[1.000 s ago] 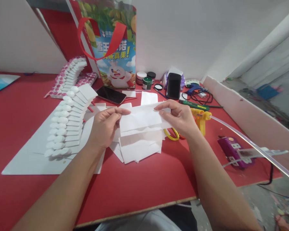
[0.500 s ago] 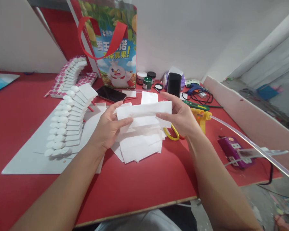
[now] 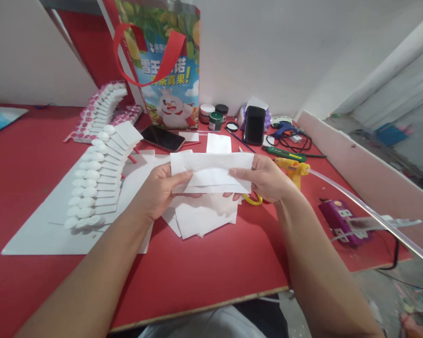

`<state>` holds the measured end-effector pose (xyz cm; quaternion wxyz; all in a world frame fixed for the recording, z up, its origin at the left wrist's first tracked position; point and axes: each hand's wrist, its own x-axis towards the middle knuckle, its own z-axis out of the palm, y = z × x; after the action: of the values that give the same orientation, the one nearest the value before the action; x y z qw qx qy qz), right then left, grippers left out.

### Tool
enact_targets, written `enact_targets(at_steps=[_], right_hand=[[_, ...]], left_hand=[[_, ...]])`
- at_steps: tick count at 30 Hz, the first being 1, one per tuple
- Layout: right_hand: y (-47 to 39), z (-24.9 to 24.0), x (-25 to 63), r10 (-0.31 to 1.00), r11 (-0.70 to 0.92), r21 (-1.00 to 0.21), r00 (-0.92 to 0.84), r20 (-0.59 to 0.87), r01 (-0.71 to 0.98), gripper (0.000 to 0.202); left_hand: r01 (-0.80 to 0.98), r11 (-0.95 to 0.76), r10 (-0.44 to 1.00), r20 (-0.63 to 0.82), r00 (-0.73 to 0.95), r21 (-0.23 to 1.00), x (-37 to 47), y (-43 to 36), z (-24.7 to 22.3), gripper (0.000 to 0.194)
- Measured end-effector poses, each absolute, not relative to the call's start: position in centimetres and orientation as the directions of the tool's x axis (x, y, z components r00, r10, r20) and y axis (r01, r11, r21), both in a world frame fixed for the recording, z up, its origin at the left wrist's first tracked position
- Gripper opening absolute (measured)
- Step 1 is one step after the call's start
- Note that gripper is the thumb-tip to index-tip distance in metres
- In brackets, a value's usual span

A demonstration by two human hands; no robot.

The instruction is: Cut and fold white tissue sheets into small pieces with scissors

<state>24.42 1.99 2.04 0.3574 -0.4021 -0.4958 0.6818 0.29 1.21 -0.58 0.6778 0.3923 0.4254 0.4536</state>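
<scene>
Your left hand [image 3: 160,185] and right hand [image 3: 269,180] each pinch one end of a strip of white paper [image 3: 211,164], thumbs flat on the near face, fingers behind, a few fingertips showing below its lower edge. The strip, apparently folded, is held up in front of you, over a loose pile of white sheets [image 3: 206,216] on the red bench [image 3: 215,272]. It should be very light and limp, easily creased or torn, so a soft pinch at both ends, with the thumbs spread as yours are, ought to keep it level; pressing its middle would likely buckle it. Just beyond your right hand lies a yellow glue gun [image 3: 294,174], and a yellow loop handle [image 3: 253,200] shows below it. To your left, a white stepped model [image 3: 105,192] stands on a white board [image 3: 38,234]. Farther back are a phone [image 3: 162,138] and a printed bag [image 3: 172,70].
</scene>
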Motion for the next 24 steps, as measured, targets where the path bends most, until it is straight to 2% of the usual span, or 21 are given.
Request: enact_targets(at_steps=[3,9,15,20,24], right_hand=[[2.0,2.1,24.9,0.89,-0.246,-0.968,-0.409,-0.202,-0.057,0.042],[2.2,2.3,25.6,0.903,-0.269,-0.962,-0.359,-0.235,-0.049,0.033],[2.2,2.7,25.9,0.936,-0.222,-0.974,-0.29,-0.199,-0.048,0.025],[2.4,2.7,26.3,0.941,-0.201,-0.974,-0.298,-0.162,-0.105,0.02],[2.5,2.7,26.4,0.937,-0.196,-0.964,-0.323,-0.132,-0.177,0.007]], left_hand=[[-0.259,0.283,0.943,-0.217,0.254,0.924,0.0,1.2,-0.7,0.031],[-0.244,0.277,0.927,-0.191,0.323,0.93,-0.3,1.2,-0.8,0.029],[-0.24,0.271,0.912,-0.169,0.374,0.932,-0.2,1.0,-0.9,0.029],[-0.286,0.286,0.889,-0.142,0.436,0.915,-0.3,0.8,-0.8,0.024],[-0.322,0.267,0.875,-0.088,0.477,0.908,-0.4,0.9,-0.8,0.018]])
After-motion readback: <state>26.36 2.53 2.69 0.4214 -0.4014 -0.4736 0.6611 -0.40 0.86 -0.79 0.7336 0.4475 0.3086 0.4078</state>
